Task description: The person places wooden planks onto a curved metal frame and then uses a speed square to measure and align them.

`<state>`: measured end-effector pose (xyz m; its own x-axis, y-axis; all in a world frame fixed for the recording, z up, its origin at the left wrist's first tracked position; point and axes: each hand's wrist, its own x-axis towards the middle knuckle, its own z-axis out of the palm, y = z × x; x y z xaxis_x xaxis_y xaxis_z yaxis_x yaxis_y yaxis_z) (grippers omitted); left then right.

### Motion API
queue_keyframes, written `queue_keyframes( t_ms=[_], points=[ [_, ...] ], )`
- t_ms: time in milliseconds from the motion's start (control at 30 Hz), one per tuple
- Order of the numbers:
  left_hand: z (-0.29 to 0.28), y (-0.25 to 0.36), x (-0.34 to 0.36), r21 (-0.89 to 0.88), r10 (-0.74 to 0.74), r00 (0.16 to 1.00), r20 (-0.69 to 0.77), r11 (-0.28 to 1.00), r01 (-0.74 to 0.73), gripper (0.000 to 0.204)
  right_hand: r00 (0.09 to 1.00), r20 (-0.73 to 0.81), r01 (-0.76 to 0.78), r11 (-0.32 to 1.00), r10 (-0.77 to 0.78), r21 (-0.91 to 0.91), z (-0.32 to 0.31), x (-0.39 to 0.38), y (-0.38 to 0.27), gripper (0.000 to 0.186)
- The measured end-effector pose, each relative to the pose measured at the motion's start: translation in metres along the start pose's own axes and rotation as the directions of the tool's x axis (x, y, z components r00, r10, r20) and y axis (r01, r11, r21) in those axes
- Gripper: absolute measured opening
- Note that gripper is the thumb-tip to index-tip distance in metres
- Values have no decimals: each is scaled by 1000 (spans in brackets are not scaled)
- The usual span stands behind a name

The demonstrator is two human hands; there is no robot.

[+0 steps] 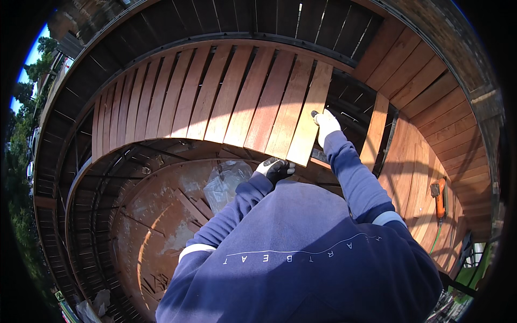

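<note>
Reddish-brown wooden planks (pixel 231 91) lie side by side with narrow gaps on a curved frame. The rightmost, a lighter plank (pixel 311 110), lies partly in sunlight. My right hand (pixel 327 126), in a white glove with dark patches, is closed on this plank's right edge, its thumb on the upper face. My left hand (pixel 276 169), in a black and white glove, is just below the near ends of the last planks. Its fingers are curled and pressed together; whatever is in them cannot be made out.
A single plank (pixel 375 132) crosses the open frame to the right. An orange power tool (pixel 440 198) with a green hose rests on sunlit boards (pixel 412 161). Far below, a round floor holds offcuts (pixel 191 207) and clear plastic sheeting (pixel 226 183). A curved metal rail (pixel 183 43) runs behind.
</note>
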<state>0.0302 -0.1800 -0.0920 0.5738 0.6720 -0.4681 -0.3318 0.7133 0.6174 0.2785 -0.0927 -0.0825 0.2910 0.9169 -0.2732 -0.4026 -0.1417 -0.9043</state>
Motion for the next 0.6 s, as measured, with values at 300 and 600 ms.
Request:
queue_keyframes(
  t_ms=[300,600],
  points=[
    [-8,-6,-3,-290,44,991,127,957,-5,13,1000,16,16,999,-15,-29,-4,0,2,20],
    [-15,-6,3,-393,-12,989,149,917,71,10,1000,-21,23,1000,-23,-18,4,-4,2,18]
  ],
)
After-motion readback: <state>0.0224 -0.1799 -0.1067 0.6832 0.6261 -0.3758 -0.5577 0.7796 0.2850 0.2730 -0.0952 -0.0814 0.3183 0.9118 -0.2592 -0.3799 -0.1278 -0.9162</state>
